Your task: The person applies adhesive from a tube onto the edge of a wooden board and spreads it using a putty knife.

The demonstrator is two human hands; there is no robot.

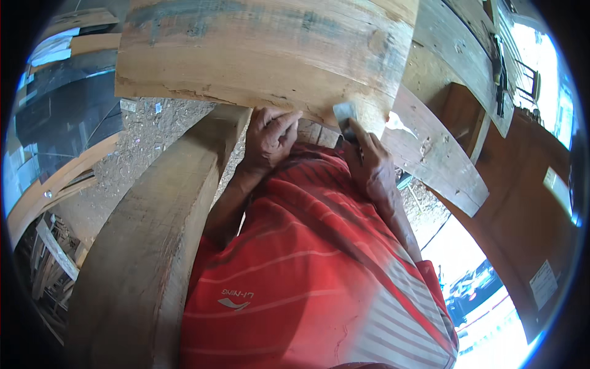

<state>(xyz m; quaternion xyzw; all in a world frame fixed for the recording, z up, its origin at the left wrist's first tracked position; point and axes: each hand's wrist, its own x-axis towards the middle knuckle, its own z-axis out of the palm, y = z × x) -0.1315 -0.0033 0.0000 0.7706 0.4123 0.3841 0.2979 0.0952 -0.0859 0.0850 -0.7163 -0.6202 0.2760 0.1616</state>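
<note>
Pale wood makes up the wide board [258,52], its near edge beside the left hand [269,136], whose fingers curl inward (I cannot tell whether they grip anything). The right hand [370,161] pinches a flat grey scraper [345,113] at that edge, toward the right corner. A thick beam [144,227] lies left.
</note>
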